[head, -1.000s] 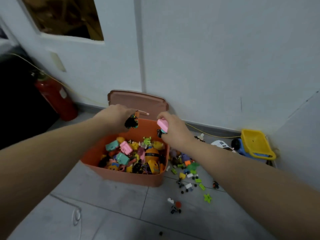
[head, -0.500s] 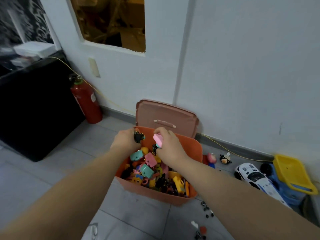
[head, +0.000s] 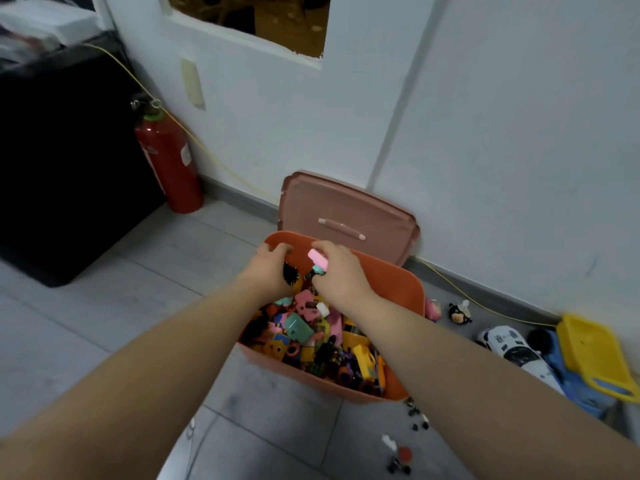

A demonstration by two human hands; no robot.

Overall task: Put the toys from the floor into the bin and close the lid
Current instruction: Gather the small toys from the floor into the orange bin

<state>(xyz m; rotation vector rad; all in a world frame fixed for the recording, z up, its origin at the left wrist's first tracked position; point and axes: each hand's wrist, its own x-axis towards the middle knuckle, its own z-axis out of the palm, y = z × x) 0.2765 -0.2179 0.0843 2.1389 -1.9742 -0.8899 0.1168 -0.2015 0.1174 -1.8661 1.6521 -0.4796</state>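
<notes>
An orange bin [head: 401,289] stands on the grey floor, packed with several small colourful toys. Its pinkish lid [head: 346,220] leans upright behind it against the white wall. Both my hands hover over the bin's far end. My left hand [head: 270,270] grips a small black toy [head: 290,273]. My right hand [head: 337,268] holds a pink toy [head: 318,259] with a teal and black part below it. Small loose pieces [head: 400,459] lie on the floor in front of the bin's right corner.
Right of the bin lie a pink toy [head: 433,308], a black round figure [head: 460,312], a white toy car [head: 516,351] and a blue truck with a yellow tipper [head: 592,355]. A red fire extinguisher [head: 169,161] stands left by a black cabinet [head: 52,150]. A yellow cord [head: 467,296] runs along the skirting.
The view has swung left and closer. Both hands, still holding their toys, have dropped lower over the bin's far end.
</notes>
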